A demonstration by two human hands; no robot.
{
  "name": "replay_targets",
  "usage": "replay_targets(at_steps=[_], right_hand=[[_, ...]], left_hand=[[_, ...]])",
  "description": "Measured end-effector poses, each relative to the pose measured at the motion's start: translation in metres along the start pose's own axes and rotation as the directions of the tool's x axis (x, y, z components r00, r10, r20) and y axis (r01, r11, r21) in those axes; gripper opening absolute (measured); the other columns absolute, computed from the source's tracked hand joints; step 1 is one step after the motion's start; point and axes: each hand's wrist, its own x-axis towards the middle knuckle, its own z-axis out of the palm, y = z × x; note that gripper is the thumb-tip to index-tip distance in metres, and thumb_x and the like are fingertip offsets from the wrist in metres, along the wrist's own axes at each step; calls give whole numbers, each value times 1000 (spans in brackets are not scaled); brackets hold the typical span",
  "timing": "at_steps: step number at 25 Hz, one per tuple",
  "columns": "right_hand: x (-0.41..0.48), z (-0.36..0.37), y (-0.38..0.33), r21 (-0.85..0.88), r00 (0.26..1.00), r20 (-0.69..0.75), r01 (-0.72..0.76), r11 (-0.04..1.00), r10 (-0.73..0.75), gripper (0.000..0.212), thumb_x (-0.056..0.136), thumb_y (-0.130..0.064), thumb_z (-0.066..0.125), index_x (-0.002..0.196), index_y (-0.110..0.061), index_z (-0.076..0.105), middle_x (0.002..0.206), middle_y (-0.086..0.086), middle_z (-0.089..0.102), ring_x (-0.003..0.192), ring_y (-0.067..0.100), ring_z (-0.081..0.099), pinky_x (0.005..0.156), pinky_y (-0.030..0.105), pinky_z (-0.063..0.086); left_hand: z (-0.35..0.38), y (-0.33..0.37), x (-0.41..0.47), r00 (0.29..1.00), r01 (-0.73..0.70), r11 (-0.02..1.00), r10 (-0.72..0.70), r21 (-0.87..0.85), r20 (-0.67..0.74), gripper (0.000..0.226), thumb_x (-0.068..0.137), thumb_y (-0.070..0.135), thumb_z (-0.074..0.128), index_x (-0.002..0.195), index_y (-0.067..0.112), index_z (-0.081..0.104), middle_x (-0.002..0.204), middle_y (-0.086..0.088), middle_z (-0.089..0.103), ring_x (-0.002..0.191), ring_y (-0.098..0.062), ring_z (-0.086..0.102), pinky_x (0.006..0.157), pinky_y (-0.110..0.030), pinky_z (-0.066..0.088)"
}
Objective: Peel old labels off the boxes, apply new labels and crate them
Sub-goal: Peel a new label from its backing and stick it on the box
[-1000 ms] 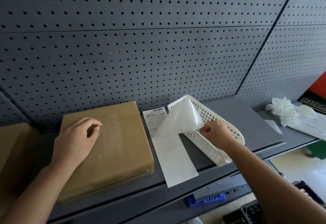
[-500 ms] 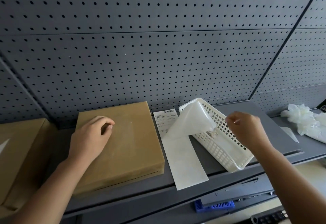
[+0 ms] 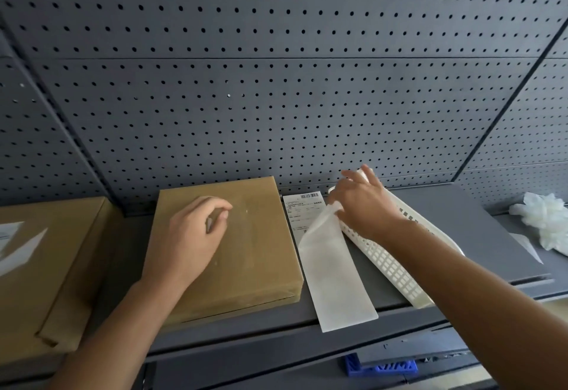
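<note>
A flat brown cardboard box lies on the grey shelf. My left hand rests on its top with loosely curled fingers and holds nothing. Right of the box lies a long white label strip; its far part is lifted and folded over, baring a printed barcode label. My right hand hovers over that folded end with fingers spread, its thumb side touching the strip. A white perforated plastic basket lies under my right forearm.
A second brown box with a white label on top sits at the left. Crumpled white label backing is piled at the far right of the shelf. A grey pegboard wall rises behind. Below the shelf edge sits a blue plastic part.
My right hand let go of the raised strip end, which sagged, then moved back left over it with fingers spread. My left hand stayed on the box.
</note>
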Motion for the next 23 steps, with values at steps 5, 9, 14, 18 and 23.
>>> replay_targets(at_steps=[5,9,14,18,23], right_hand=[[-2,-32,9,238,934,-329,-60,969,138,18,90,-21,65,106,-26,71,103,-2,68,109,24,54,110,43,35],[-16,-60,13,362,859,-440,-98,927,263,19,90,-22,64,107,-26,71,100,-4,66,100,24,53,80,28,34],[-58,-73,5,430,782,-531,-83,899,326,28,83,-17,69,109,-25,71,98,-5,57,95,21,49,72,30,38],[-95,-48,3,397,804,-538,-22,917,252,35,76,-11,79,109,-20,73,98,-1,54,90,22,49,67,29,39],[-128,-10,4,370,869,-483,85,925,113,27,86,-36,71,111,-26,71,100,-6,51,90,18,51,70,31,47]], left_hand=[[15,53,-12,976,59,950,9,-306,217,12,98,32,58,103,32,69,90,19,71,80,3,66,74,-23,57],[29,109,-9,749,574,594,-103,-563,655,45,100,48,50,106,9,71,92,-5,77,86,-18,74,86,-42,59],[54,141,9,542,840,17,-26,-542,840,84,91,71,38,125,-2,60,111,-19,73,107,-30,71,98,-39,55],[56,142,35,631,745,-222,-72,-629,773,76,89,67,53,127,2,61,119,-14,71,107,-27,70,96,-42,56],[59,144,46,779,604,0,-210,-797,591,12,98,16,62,108,10,66,111,-12,70,95,-20,69,85,-31,59]])
